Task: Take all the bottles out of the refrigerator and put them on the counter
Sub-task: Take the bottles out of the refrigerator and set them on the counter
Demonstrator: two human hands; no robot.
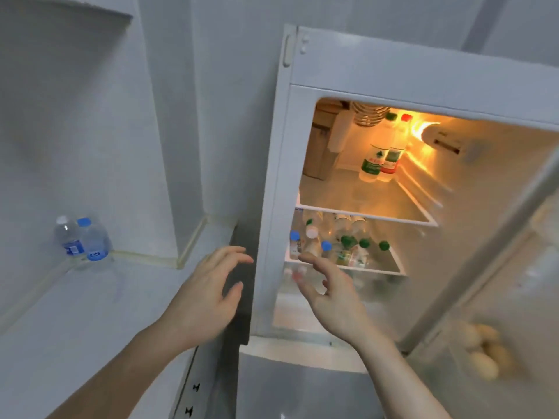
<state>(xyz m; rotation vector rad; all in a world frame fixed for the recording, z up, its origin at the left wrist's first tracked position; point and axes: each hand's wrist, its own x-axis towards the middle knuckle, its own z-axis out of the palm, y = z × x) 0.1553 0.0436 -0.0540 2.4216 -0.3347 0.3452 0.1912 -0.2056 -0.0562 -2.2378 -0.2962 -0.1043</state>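
Observation:
The refrigerator (278, 164) stands open on the right, lit inside. Two tall bottles, one green-capped (373, 160) and one red-capped (394, 152), stand at the back of the top shelf. Several small bottles with green, blue and white caps (338, 240) crowd the middle shelf, and more show faintly on the shelf below. Two blue-capped water bottles (83, 240) stand in the counter's (90, 313) back left corner. My left hand (205, 300) hovers empty, fingers spread, over the counter's right edge. My right hand (329, 293) is empty too, fingers loosely bent, just in front of the middle shelf.
The fridge door (499, 282) hangs open at the right, with several eggs (481, 349) in its rack. White walls enclose the counter at the back and left. A dark gap (242, 285) separates counter and fridge. A lower fridge compartment (296, 385) is closed.

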